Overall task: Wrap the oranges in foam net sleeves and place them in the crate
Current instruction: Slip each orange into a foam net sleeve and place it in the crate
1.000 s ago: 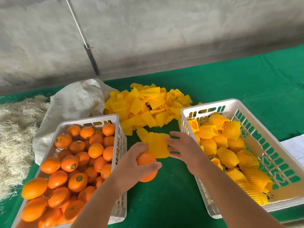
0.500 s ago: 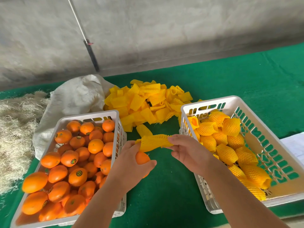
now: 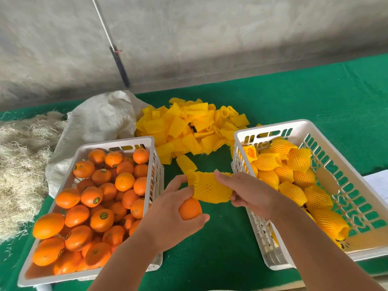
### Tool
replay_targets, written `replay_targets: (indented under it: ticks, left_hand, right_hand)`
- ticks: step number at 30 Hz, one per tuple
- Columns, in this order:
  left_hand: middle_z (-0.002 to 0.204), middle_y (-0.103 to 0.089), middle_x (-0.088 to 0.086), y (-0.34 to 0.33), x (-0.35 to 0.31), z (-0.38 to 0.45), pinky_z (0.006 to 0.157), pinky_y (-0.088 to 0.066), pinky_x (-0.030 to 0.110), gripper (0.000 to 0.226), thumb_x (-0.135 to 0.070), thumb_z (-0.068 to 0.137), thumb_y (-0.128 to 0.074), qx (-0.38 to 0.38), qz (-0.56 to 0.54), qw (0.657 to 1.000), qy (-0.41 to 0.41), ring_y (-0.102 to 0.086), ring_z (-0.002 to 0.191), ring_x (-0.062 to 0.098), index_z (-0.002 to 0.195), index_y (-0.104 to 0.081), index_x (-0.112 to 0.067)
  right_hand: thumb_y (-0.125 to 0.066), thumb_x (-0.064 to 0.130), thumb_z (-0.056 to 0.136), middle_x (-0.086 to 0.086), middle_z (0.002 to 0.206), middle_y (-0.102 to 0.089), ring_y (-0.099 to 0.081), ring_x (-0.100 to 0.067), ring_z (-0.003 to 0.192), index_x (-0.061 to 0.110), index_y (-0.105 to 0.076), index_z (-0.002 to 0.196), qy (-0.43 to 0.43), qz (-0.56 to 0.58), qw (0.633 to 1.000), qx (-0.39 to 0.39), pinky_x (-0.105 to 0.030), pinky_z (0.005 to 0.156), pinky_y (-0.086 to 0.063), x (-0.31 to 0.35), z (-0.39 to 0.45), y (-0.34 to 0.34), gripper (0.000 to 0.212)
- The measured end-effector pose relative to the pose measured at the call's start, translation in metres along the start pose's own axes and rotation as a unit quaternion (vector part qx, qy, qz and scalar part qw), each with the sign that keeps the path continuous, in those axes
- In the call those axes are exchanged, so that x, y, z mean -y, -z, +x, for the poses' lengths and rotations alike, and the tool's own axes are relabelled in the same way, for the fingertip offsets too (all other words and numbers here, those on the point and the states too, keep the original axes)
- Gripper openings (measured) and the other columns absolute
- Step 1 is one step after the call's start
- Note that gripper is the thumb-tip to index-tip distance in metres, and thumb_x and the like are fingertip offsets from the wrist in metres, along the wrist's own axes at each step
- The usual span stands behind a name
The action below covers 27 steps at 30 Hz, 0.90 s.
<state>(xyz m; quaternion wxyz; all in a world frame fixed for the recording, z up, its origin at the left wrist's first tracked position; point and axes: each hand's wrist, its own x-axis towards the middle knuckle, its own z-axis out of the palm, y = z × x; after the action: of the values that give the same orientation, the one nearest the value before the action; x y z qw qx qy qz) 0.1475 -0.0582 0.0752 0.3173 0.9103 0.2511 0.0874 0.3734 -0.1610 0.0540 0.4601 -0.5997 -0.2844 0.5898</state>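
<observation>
My left hand (image 3: pixel 170 215) grips a bare orange (image 3: pixel 190 208) over the green table, between the two crates. Its fingers also pinch the left end of a yellow foam net sleeve (image 3: pixel 210 187). My right hand (image 3: pixel 247 192) pinches the sleeve's right end, so the sleeve is stretched between both hands just above the orange. On the left, a white crate (image 3: pixel 117 143) holds several bare oranges. The white crate on the right (image 3: pixel 270 127) holds several oranges wrapped in yellow sleeves.
A pile of loose yellow sleeves (image 3: pixel 189 127) lies behind the hands. A white sack (image 3: pixel 100 120) and straw-like fibre (image 3: pixel 23 164) are at the left. A pole (image 3: pixel 117 57) leans on the wall. White paper (image 3: pixel 378 183) lies at the right edge.
The sleeve has gone from a flat piece held by my right hand to being stretched between both hands. The orange in my left hand has come closer under it.
</observation>
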Motion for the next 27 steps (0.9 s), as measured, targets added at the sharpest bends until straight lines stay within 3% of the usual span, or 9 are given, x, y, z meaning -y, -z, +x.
replay_targets:
  ticks: [2,4,7,11,13,15,18,22,27]
  left_hand:
    - [0.144,-0.029,-0.040,-0.001,0.003,-0.001,0.079,-0.038,0.007,0.062,-0.085,0.079,-0.057,0.000,0.014,1.000,0.007,-0.023,0.125,-0.028,0.126,-0.062,-0.045]
    - [0.142,-0.024,-0.043,-0.002,0.005,-0.002,0.076,-0.037,0.006,0.058,-0.086,0.078,-0.056,0.008,0.026,0.999,0.017,-0.015,0.125,-0.032,0.121,-0.060,-0.048]
    - [0.136,-0.021,-0.045,-0.004,0.008,-0.003,0.074,-0.034,0.005,0.065,-0.088,0.076,-0.054,0.020,0.038,0.998,0.035,-0.006,0.123,-0.037,0.127,-0.057,-0.048]
    - [0.132,-0.028,-0.042,-0.003,0.009,-0.003,0.082,-0.037,0.011,0.077,-0.090,0.072,-0.053,0.039,0.017,0.996,0.072,-0.024,0.123,-0.028,0.138,-0.049,-0.049]
    - [0.123,-0.035,-0.041,-0.002,0.007,-0.002,0.084,-0.041,0.017,0.067,-0.090,0.071,-0.054,0.056,0.007,0.994,0.091,-0.039,0.119,-0.016,0.125,-0.048,-0.052]
    - [0.116,-0.042,-0.037,-0.002,0.006,-0.001,0.081,-0.044,0.018,0.060,-0.090,0.069,-0.056,0.064,-0.015,0.992,0.108,-0.049,0.109,-0.007,0.114,-0.047,-0.051]
    - [0.116,-0.049,-0.038,0.001,0.006,0.000,0.073,-0.048,0.013,0.075,-0.087,0.063,-0.063,0.058,-0.083,0.984,0.149,-0.055,0.107,-0.005,0.127,-0.051,-0.050]
    - [0.115,-0.064,-0.024,0.007,0.006,0.005,0.089,-0.056,0.029,0.075,-0.081,0.061,-0.070,0.093,-0.156,0.967,0.178,-0.065,0.104,0.005,0.127,-0.060,-0.046]
    - [0.121,-0.071,-0.008,0.025,0.004,0.002,0.069,-0.059,0.035,0.059,-0.064,0.061,-0.083,0.082,-0.384,0.888,0.242,-0.072,0.106,0.021,0.117,-0.073,-0.048]
  right_hand:
    - [-0.065,0.069,0.088,-0.007,0.070,-0.046,-0.036,-0.016,0.064,0.015,-0.059,0.075,0.021,-0.003,0.999,-0.035,-0.025,0.064,-0.034,0.002,0.000,0.001,0.056]
    - [-0.066,0.069,0.087,-0.018,0.097,-0.070,-0.056,-0.034,0.087,0.006,-0.074,0.095,0.040,0.007,0.997,-0.067,-0.034,0.089,-0.049,0.000,0.001,0.002,0.064]
    - [-0.072,0.064,0.089,-0.015,0.128,-0.071,-0.048,-0.051,0.130,0.006,-0.078,0.116,0.074,0.040,0.992,-0.091,-0.060,0.120,-0.032,0.000,0.000,-0.001,0.064]
    - [-0.074,0.082,0.072,-0.034,0.102,-0.064,-0.056,-0.039,0.092,-0.008,-0.072,0.099,0.138,0.020,0.981,-0.134,-0.050,0.106,-0.043,-0.001,-0.001,-0.003,0.094]
    - [-0.073,0.072,0.081,-0.015,0.084,-0.072,-0.060,-0.016,0.075,0.009,-0.081,0.086,0.177,0.015,0.976,-0.127,-0.027,0.087,-0.048,-0.002,-0.001,-0.006,0.064]
    - [-0.072,0.054,0.092,-0.008,0.084,-0.074,-0.059,-0.015,0.075,0.016,-0.082,0.083,0.179,0.037,0.977,-0.107,-0.031,0.082,-0.048,-0.001,0.000,-0.007,0.040]
    - [-0.075,0.054,0.090,-0.005,0.074,-0.060,-0.050,-0.017,0.067,0.019,-0.073,0.072,0.163,0.072,0.980,-0.092,-0.029,0.064,-0.043,0.001,0.003,-0.007,0.040]
    - [-0.070,0.052,0.095,-0.014,0.093,-0.065,-0.050,-0.020,0.073,0.009,-0.079,0.106,0.121,0.124,0.985,0.007,-0.025,0.057,-0.041,0.000,0.002,-0.006,0.045]
    - [-0.056,0.046,0.107,-0.012,0.128,-0.071,-0.061,-0.013,0.088,0.015,-0.067,0.139,0.088,0.104,0.982,0.128,-0.020,0.054,-0.040,-0.008,-0.003,-0.003,0.046]
